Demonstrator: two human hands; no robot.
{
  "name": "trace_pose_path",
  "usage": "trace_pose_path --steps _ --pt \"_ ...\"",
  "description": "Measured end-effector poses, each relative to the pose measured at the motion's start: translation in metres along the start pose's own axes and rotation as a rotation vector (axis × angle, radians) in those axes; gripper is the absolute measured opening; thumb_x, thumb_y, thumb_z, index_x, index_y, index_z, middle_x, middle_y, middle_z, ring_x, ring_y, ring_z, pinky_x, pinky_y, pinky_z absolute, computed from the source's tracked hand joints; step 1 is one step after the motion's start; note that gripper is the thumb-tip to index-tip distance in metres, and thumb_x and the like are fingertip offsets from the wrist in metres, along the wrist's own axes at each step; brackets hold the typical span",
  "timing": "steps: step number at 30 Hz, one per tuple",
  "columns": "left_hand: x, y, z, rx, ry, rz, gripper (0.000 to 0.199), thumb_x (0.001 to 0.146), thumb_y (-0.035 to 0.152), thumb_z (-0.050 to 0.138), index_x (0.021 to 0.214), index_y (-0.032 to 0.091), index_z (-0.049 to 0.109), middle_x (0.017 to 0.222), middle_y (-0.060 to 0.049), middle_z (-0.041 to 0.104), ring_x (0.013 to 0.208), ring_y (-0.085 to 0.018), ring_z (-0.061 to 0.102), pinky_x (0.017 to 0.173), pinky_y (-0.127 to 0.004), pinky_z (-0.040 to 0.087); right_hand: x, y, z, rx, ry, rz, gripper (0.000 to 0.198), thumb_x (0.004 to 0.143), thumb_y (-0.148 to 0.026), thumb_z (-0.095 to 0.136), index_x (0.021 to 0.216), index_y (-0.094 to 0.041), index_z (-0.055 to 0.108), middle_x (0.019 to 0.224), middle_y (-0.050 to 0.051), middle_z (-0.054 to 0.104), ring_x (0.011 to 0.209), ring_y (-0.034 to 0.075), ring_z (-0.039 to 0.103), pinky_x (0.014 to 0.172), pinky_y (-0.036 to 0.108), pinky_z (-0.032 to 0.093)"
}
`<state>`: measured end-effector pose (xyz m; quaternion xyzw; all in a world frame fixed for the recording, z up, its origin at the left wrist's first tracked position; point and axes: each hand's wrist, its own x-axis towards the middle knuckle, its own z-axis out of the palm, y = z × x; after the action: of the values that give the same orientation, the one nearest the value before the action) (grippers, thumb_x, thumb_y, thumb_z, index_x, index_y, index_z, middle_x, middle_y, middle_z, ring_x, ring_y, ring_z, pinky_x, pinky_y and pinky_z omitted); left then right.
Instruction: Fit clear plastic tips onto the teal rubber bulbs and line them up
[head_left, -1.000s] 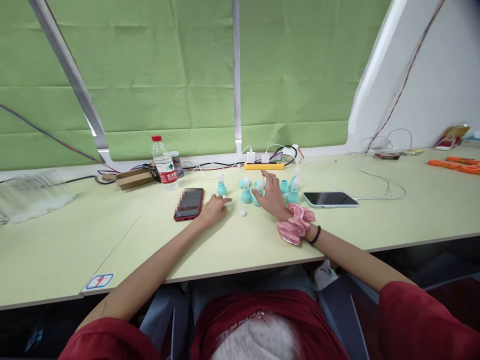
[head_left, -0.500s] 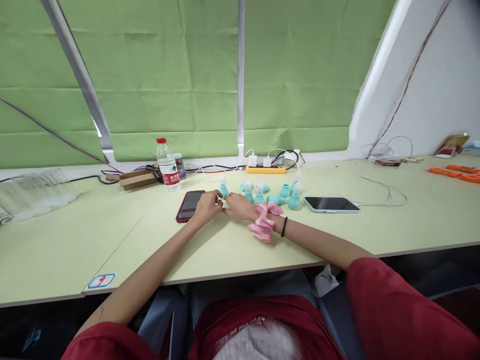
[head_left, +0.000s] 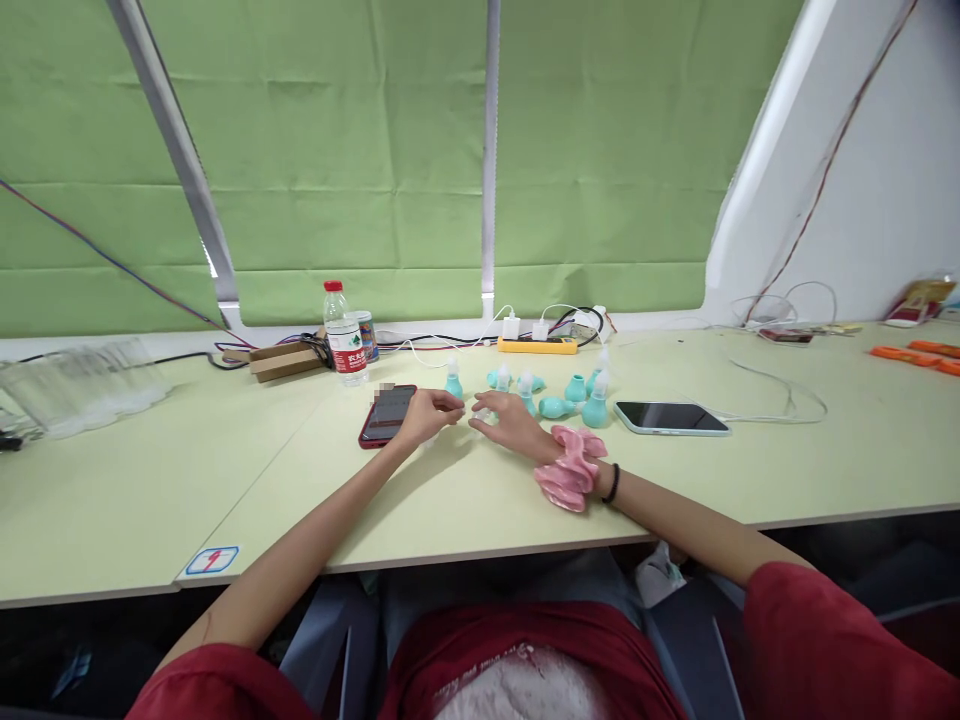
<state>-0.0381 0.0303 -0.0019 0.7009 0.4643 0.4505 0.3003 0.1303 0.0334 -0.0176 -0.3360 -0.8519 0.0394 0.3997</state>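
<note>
My left hand (head_left: 427,416) is over the table beside a red-cased phone (head_left: 390,415), its thumb and fingers pinched together; whatever they hold is too small to make out. Just to the right, my right hand (head_left: 514,424) curls its thumb and fingers around a small clear plastic piece (head_left: 484,414). A gap separates the two hands. Behind them stands a turquoise squeeze bulb with a clear nozzle (head_left: 453,383). Several similar bulbs are grouped farther right, some upright with nozzles, such as one bulb (head_left: 595,408), and another lying on its side (head_left: 556,407).
A light-cased phone (head_left: 673,418) with a white cable lies to the right. Toward the back are a water bottle (head_left: 347,345), a can (head_left: 365,335), a cardboard box (head_left: 285,362) and a yellow power strip (head_left: 537,346). Clear plastic containers (head_left: 82,390) stand at far left, orange tools (head_left: 915,357) at far right.
My hands were close together and have drawn apart, the right one moving rightward. A clear piece now shows in my right hand. The red-cased phone's screen has brightened.
</note>
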Motion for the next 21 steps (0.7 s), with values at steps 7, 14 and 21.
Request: trace_pose_path --steps 7,14,21 --pt "-0.01 0.003 0.013 -0.557 -0.439 -0.283 0.039 0.052 0.014 0.069 0.089 0.01 0.059 0.069 -0.007 0.065 0.063 -0.014 0.059 0.064 -0.029 0.047 -0.032 -0.023 -0.026 0.341 0.285 -0.024 0.014 0.073 -0.027 0.054 0.084 -0.019 0.057 0.106 0.008 0.053 0.095 0.017 0.052 0.077 0.031 0.047" --pt "-0.014 0.007 0.021 -0.679 -0.576 -0.341 0.031 0.057 0.009 0.067 0.086 0.009 0.059 0.07 -0.006 0.063 0.067 -0.013 0.059 0.062 -0.023 0.045 -0.029 -0.011 -0.017 0.498 0.198 -0.003 0.015 0.069 -0.027 0.058 0.081 -0.018 0.056 0.102 0.007 0.055 0.096 0.017 0.053 0.081 0.031 0.047" --pt "-0.008 -0.004 0.02 -0.664 -0.485 -0.368 0.033 0.054 0.009 0.069 0.084 0.009 0.057 0.07 -0.007 0.064 0.065 -0.014 0.059 0.06 -0.025 0.046 -0.029 -0.004 -0.018 0.538 0.149 0.083 0.019 0.063 -0.027 0.063 0.078 -0.016 0.056 0.088 0.005 0.06 0.095 0.019 0.054 0.084 0.032 0.045"
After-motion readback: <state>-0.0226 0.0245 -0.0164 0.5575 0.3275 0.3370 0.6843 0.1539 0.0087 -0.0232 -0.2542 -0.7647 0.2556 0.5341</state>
